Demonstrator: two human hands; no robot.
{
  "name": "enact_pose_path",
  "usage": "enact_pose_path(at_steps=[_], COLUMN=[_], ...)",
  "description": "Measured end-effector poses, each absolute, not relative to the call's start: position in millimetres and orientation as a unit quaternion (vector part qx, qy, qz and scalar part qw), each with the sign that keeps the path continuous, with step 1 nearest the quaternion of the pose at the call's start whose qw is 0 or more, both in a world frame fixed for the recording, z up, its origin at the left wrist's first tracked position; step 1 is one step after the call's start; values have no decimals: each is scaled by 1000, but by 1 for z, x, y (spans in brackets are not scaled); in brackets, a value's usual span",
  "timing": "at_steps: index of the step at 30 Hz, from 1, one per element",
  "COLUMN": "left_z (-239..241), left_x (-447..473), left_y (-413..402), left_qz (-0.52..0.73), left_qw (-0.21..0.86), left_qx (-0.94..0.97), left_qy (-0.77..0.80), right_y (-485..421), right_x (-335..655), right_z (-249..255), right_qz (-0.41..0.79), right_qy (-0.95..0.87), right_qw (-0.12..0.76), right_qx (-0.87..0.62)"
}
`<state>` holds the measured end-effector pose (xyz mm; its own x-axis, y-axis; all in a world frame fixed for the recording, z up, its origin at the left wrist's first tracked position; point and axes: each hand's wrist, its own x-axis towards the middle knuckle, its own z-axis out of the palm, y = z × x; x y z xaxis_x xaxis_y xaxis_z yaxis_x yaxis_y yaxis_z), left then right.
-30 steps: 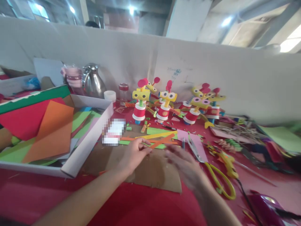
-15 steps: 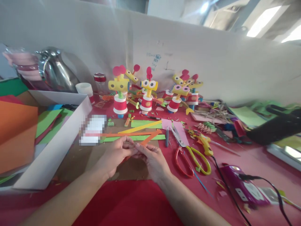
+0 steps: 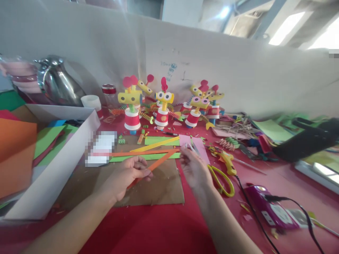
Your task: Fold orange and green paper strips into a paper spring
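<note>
My left hand is closed in a pinch on the near end of an orange paper strip that slants up to the right over a brown cardboard sheet. My right hand is stretched forward beside the strip's far end, over a pink paper piece and the blades of yellow-handled scissors. I see it from the back and its fingertips are blurred. Green, yellow and orange strips lie flat just beyond the cardboard.
Paper-cup figures stand in a row by the white partition. A white box of coloured paper is at the left, with a steel jug behind. A yellow glue gun, a purple device with a cable, and scraps lie at the right.
My right hand let go of the orange strip and moved right and forward to the scissors. My left hand keeps the strip pinched. The view shifted slightly.
</note>
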<state>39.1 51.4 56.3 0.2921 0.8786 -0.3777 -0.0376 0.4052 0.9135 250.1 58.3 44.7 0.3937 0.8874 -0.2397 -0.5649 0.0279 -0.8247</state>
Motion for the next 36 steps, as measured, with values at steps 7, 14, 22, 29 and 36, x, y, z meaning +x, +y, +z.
enact_pose_path(at_steps=[7,14,22,29,36], left_z=[47,48,57,48,51], left_x=[37,47,46,54,53], left_y=[54,45,41,39,31], left_qz=[357,323,303,383,291], left_qw=[748,744,747,758,742], left_qx=[340,369,394,317,394], left_qy=[445,453,441,422,457], right_y=[46,28,61,32,32], right_x=[235,198,259,207,210], right_z=[47,38,43,47,43], right_qz=[549,607,506,616,558], right_qy=[-162,-371,-196,-376,-393], right_qw=[680,515,686,514,515], right_qx=[-459,-478,-485,-464,-518])
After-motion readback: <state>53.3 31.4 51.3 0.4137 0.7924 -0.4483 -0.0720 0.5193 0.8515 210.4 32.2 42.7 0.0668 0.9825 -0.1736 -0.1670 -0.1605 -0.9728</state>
